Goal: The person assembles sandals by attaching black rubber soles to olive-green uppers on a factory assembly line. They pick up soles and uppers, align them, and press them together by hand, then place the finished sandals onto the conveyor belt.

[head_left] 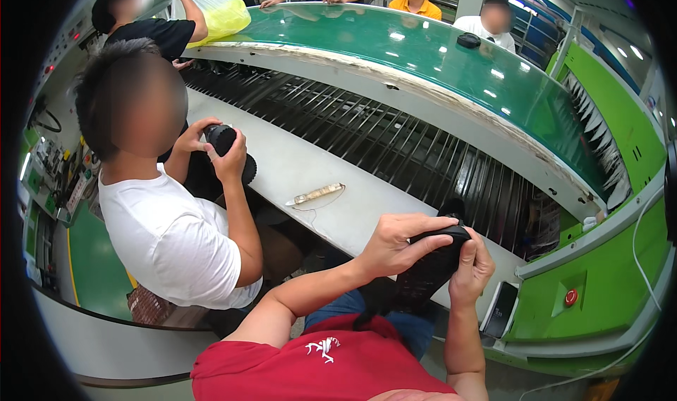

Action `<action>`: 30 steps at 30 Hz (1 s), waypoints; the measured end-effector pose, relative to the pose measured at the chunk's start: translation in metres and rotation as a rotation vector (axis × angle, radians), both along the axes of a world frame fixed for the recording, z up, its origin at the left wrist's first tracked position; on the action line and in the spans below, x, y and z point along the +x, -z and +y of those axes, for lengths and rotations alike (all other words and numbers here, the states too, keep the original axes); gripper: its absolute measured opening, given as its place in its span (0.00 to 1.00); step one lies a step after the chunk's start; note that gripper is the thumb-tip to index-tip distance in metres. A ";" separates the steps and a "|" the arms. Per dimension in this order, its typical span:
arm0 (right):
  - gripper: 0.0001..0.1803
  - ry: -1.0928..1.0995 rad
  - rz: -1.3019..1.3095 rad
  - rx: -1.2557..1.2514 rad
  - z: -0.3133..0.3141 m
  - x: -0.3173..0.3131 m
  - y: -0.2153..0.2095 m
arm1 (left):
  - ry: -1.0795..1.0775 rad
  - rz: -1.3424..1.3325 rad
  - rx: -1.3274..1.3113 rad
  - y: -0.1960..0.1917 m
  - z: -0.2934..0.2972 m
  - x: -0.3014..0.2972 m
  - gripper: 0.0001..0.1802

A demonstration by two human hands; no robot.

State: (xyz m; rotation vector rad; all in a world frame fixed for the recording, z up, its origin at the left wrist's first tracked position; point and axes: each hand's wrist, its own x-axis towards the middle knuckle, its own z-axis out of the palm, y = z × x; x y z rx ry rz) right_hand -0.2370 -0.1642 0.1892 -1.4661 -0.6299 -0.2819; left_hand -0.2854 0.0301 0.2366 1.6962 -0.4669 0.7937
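Red shirt [317,366] at six o'clock, left hand [398,244] and right hand [471,273] are pinching a black piece [431,266], fingertip slips risking drops.

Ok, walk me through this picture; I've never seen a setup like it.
There's no robot here. A wide fisheye camera on a person's head looks down, so straight edges bend. The wearer's bare left hand and right hand hold a black, round-edged item between them; I can't tell exactly what it is. Before them runs a long, flat white ledge, bearing a slim, tan-wrapped stick-like object with a thin cord. Beyond it are rows of dark metal bars and a large, glossy green surface. On the left, a co-worker in a white T-shirt holds a rounded black item.
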 end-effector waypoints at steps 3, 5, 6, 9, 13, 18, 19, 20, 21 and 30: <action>0.23 0.005 0.088 -0.017 -0.004 0.005 0.007 | 0.000 0.058 -0.034 0.010 0.001 0.008 0.16; 0.20 -0.023 0.185 -0.011 -0.005 0.014 0.010 | -0.021 0.110 -0.063 0.027 0.006 0.020 0.14; 0.19 -0.118 0.180 -0.017 -0.017 0.032 0.027 | -0.020 0.131 -0.052 0.034 0.010 0.029 0.14; 0.24 0.249 -0.056 -0.464 -0.012 0.043 0.033 | -0.076 0.354 -0.259 0.070 0.027 0.054 0.15; 0.37 0.242 0.059 -0.683 -0.022 0.064 0.088 | -0.261 0.472 -0.254 0.147 0.055 0.099 0.19; 0.38 0.142 0.137 -0.588 -0.023 0.072 0.096 | -0.358 0.612 -0.145 0.191 0.060 0.100 0.21; 0.39 0.130 0.148 -0.581 -0.023 0.074 0.096 | -0.364 0.622 -0.112 0.190 0.058 0.099 0.21; 0.40 0.117 0.160 -0.572 -0.023 0.075 0.095 | -0.354 0.615 -0.116 0.189 0.058 0.100 0.21; 0.40 0.106 0.170 -0.566 -0.023 0.076 0.094 | -0.365 0.620 -0.109 0.191 0.058 0.100 0.21; 0.44 0.062 0.389 -0.414 -0.027 0.077 0.080 | -0.404 0.616 -0.089 0.190 0.055 0.099 0.23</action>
